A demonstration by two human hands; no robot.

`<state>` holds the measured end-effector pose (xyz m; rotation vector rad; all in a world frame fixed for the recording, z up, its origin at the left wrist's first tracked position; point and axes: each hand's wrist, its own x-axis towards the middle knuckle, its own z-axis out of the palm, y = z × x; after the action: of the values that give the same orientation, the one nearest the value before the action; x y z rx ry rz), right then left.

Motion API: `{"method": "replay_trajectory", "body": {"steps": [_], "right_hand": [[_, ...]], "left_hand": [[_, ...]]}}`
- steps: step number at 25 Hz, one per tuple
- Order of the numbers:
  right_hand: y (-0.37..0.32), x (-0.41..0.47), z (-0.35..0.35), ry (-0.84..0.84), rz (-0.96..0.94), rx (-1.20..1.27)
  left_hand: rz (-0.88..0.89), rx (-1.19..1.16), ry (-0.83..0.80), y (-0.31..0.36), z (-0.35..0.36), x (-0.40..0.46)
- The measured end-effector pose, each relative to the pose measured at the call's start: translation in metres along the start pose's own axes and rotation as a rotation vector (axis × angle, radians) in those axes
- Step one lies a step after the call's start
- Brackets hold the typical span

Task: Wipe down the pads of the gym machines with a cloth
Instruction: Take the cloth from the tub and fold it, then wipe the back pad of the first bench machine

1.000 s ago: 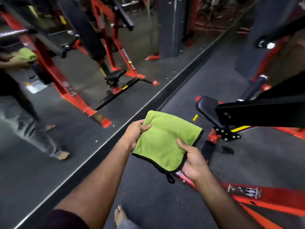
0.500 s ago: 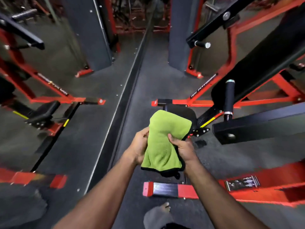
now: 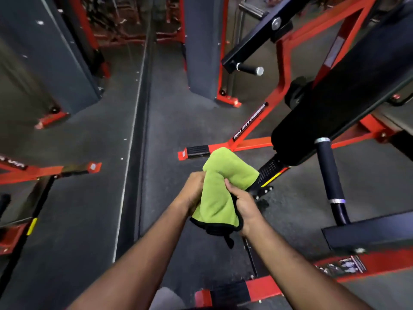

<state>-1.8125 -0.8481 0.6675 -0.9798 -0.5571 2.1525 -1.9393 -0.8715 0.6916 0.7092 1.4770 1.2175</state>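
I hold a folded green cloth (image 3: pixel 220 191) with a black edge in front of me, above the floor. My left hand (image 3: pixel 193 192) grips its left side and my right hand (image 3: pixel 244 205) grips its right side, thumb on top. Just beyond the cloth, a long black back pad (image 3: pixel 342 104) of a red-framed machine slopes up to the right. The cloth hides the seat below that pad and touches no pad.
A black foam-grip handle (image 3: pixel 329 173) stands right of my hands above a black beam (image 3: pixel 368 233). Red frame bars (image 3: pixel 252 144) run across the grey floor. A wall mirror (image 3: pixel 67 130) on the left reflects the machines. A grey column (image 3: pixel 201 45) stands ahead.
My view has swung right from the mirror toward the machine. My hands drew closer together and bunched the cloth from a flat square into a narrower fold.
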Motion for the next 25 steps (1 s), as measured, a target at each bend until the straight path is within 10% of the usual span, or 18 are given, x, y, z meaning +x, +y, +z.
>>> {"method": "replay_trajectory", "body": {"steps": [5, 12, 25], "right_hand": [[-0.038, 0.113, 0.042, 0.279, -0.283, 0.125], [-0.090, 0.209, 0.089, 0.542, -0.525, 0.333], [-0.238, 0.350, 0.010, 0.937, -0.775, 0.443]], "left_hand": [[-0.108, -0.235, -0.132, 0.035, -0.027, 0.149], [-0.006, 0.206, -0.627, 0.066, -0.051, 0.246], [-0.008, 0.445, -0.928, 0.136, 0.104, 0.491]]}}
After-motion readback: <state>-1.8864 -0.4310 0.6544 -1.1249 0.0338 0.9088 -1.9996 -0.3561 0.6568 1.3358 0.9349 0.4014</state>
